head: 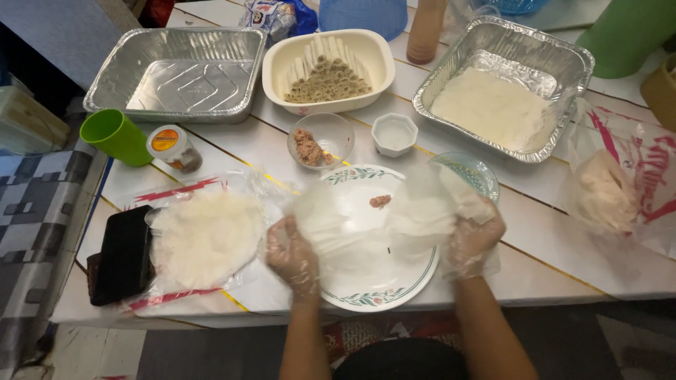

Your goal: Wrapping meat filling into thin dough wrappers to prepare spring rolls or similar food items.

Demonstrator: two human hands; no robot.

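My left hand (pixel 292 255) and my right hand (pixel 473 236), both in thin clear plastic gloves, hold a translucent white wrapper sheet (pixel 373 218) by its two sides over a white plate with a green floral rim (pixel 384 295). A small lump of brown meat filling (pixel 380 201) lies on the sheet near its far edge. A stack of round white wrappers (pixel 208 238) rests on a plastic bag just left of my left hand. A small glass bowl of meat filling (pixel 320 141) stands beyond the plate.
A cream dish of rolled wrappers (pixel 327 70) sits at the back centre, between an empty foil tray (pixel 179 74) and a foil tray holding white sheets (pixel 496 105). Also here: green cup (pixel 116 136), spice jar (pixel 174 148), small white cup (pixel 394 134), black case (pixel 121 255), bagged dough (pixel 602 193).
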